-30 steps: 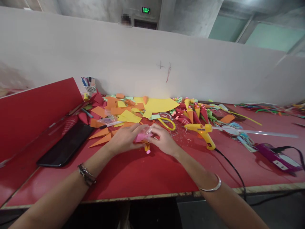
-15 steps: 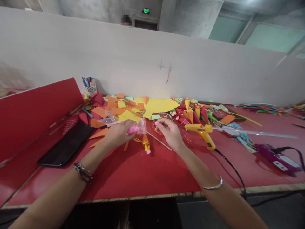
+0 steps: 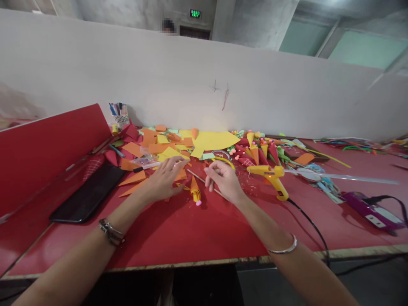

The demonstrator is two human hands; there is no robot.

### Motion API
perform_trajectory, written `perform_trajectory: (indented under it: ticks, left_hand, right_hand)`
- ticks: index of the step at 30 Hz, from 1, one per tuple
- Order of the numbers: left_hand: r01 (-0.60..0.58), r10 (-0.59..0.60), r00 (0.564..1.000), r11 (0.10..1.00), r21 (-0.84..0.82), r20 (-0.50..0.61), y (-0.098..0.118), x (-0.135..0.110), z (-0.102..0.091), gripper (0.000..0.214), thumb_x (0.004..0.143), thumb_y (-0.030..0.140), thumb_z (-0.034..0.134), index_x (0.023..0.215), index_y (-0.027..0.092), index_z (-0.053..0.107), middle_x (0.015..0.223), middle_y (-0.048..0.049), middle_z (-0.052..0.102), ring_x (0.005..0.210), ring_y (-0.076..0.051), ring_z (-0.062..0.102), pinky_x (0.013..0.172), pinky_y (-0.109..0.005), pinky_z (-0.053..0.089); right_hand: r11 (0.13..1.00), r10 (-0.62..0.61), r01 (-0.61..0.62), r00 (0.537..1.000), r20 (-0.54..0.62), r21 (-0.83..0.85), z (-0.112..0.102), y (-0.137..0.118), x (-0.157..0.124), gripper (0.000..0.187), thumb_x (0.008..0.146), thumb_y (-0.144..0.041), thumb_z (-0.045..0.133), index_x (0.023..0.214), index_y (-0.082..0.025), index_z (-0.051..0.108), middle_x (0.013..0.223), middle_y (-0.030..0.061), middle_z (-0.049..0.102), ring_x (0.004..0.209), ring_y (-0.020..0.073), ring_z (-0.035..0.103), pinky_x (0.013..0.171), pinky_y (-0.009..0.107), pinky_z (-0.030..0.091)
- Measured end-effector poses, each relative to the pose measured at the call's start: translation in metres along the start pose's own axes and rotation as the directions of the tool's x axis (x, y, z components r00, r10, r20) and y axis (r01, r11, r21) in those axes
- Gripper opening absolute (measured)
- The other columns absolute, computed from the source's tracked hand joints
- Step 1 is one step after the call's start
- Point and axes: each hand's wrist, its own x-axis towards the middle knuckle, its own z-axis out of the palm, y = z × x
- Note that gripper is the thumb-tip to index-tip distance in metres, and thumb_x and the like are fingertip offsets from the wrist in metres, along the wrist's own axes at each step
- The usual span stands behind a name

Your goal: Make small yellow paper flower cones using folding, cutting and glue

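Note:
My left hand [image 3: 167, 178] is held over the paper pieces with its fingers stretched apart, holding nothing. My right hand [image 3: 221, 176] is closed, thumb and fingertips pinched together; anything small between them is hidden. Between the hands lies an orange and yellow paper cone [image 3: 195, 189] with a pink pom-pom [image 3: 199, 203] at its near end. A thin wooden stick [image 3: 199, 177] runs slantwise under the right hand. Right of that hand, a yellow glue gun [image 3: 270, 176] lies with a clear glue stick [image 3: 344, 177] in its back.
Orange and yellow paper scraps [image 3: 207, 140] and finished cones [image 3: 254, 153] line the back. At left are a black phone [image 3: 89, 195], a pen cup [image 3: 120, 115] and a red board [image 3: 54, 148]. A purple power strip [image 3: 372, 212] and black cable [image 3: 310, 221] are at right.
My left hand has let go of the clear bag of pink pom-poms, which no longer shows, and its fingers have spread. My right hand's fingers have curled in; the pink pom-pom they pinched is hidden.

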Motion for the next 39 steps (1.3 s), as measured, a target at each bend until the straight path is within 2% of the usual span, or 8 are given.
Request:
perform_trajectory:
  ticks: [4, 10, 16, 22, 27, 32, 36, 39]
  left_hand:
    - [-0.146, 0.169, 0.977, 0.974, -0.174, 0.127, 0.015, 0.002, -0.002, 0.07, 0.066, 0.012, 0.049, 0.131, 0.023, 0.025, 0.126, -0.0067, 0.038, 0.117, -0.023, 0.033, 0.099, -0.041, 0.027]
    - [-0.175, 0.217, 0.952, 0.964, -0.201, 0.215, 0.019, 0.003, 0.004, 0.063, 0.068, 0.01, 0.047, 0.128, 0.025, 0.032, 0.127, -0.0051, 0.041, 0.118, -0.023, 0.033, 0.098, -0.042, 0.028]
    - [-0.193, 0.227, 0.95, 0.967, -0.165, 0.217, 0.017, 0.005, 0.009, 0.05, 0.074, 0.013, 0.047, 0.123, 0.023, 0.041, 0.121, -0.005, 0.049, 0.112, -0.021, 0.04, 0.097, -0.038, 0.031]
    - [-0.193, 0.212, 0.963, 0.974, -0.119, 0.166, 0.016, 0.007, 0.01, 0.026, 0.078, 0.019, 0.049, 0.103, 0.019, 0.055, 0.106, -0.006, 0.056, 0.1, -0.019, 0.048, 0.09, -0.034, 0.035]
    - [-0.162, 0.197, 0.964, 0.968, -0.192, 0.179, 0.02, 0.006, 0.007, 0.037, 0.073, 0.021, 0.056, 0.11, 0.019, 0.05, 0.109, -0.0058, 0.055, 0.101, -0.02, 0.048, 0.09, -0.033, 0.035]
    - [-0.175, 0.228, 0.952, 0.953, -0.247, 0.204, 0.027, 0.006, 0.009, 0.048, 0.075, 0.036, 0.055, 0.12, 0.026, 0.042, 0.116, -0.005, 0.051, 0.107, -0.022, 0.044, 0.089, -0.036, 0.034]
    - [-0.177, 0.21, 0.959, 0.969, -0.173, 0.191, 0.031, 0.007, 0.01, 0.042, 0.076, 0.044, 0.051, 0.114, 0.026, 0.049, 0.106, -0.0055, 0.055, 0.098, -0.024, 0.046, 0.086, -0.04, 0.031]
    - [-0.197, 0.227, 0.956, 0.966, -0.169, 0.184, 0.031, 0.008, 0.01, 0.035, 0.078, 0.046, 0.048, 0.103, 0.023, 0.056, 0.097, -0.0054, 0.056, 0.092, -0.023, 0.048, 0.082, -0.038, 0.032]
  right_hand:
    - [0.995, -0.046, 0.044, 0.999, -0.019, -0.093, 0.0, -0.001, 0.0, 0.026, 0.079, -0.039, 0.049, 0.065, -0.019, 0.043, 0.039, -0.0086, 0.044, 0.031, 0.0038, 0.035, 0.034, 0.016, 0.026]
    - [0.973, -0.142, 0.124, 0.986, -0.084, -0.194, 0.0, 0.003, 0.003, 0.013, 0.078, -0.03, 0.049, 0.073, -0.018, 0.05, 0.054, -0.0053, 0.045, 0.048, 0.0068, 0.043, 0.046, 0.019, 0.035]
    - [0.976, -0.134, 0.123, 0.99, -0.051, -0.177, -0.001, 0.003, 0.004, 0.02, 0.08, -0.029, 0.047, 0.095, -0.018, 0.055, 0.074, 0.0002, 0.059, 0.06, 0.009, 0.054, 0.061, 0.024, 0.045]
    - [0.995, -0.058, 0.055, 0.997, -0.043, -0.085, 0.0, 0.001, 0.001, 0.015, 0.073, -0.031, 0.057, 0.071, -0.017, 0.053, 0.059, -0.0019, 0.06, 0.048, 0.0088, 0.055, 0.051, 0.023, 0.045]
    - [0.995, -0.07, 0.063, 0.994, -0.086, -0.082, -0.002, 0.004, 0.001, 0.018, 0.073, -0.034, 0.058, 0.071, -0.018, 0.05, 0.052, -0.0047, 0.056, 0.04, 0.0076, 0.05, 0.044, 0.021, 0.041]
    - [0.978, -0.17, 0.157, 0.981, -0.091, -0.137, -0.003, 0.006, 0.005, 0.022, 0.082, -0.032, 0.046, 0.091, -0.017, 0.058, 0.073, 0.0014, 0.06, 0.058, 0.0089, 0.056, 0.06, 0.024, 0.048]
    - [0.979, -0.183, 0.17, 0.977, -0.114, -0.111, -0.003, 0.007, 0.005, 0.021, 0.083, -0.031, 0.044, 0.096, -0.018, 0.054, 0.084, 0.0035, 0.061, 0.066, 0.0099, 0.058, 0.067, 0.026, 0.048]
    - [0.99, -0.133, 0.124, 0.982, -0.136, -0.071, -0.002, 0.004, 0.004, 0.017, 0.081, -0.034, 0.047, 0.084, -0.018, 0.05, 0.069, 0.0, 0.062, 0.053, 0.0092, 0.056, 0.056, 0.024, 0.047]
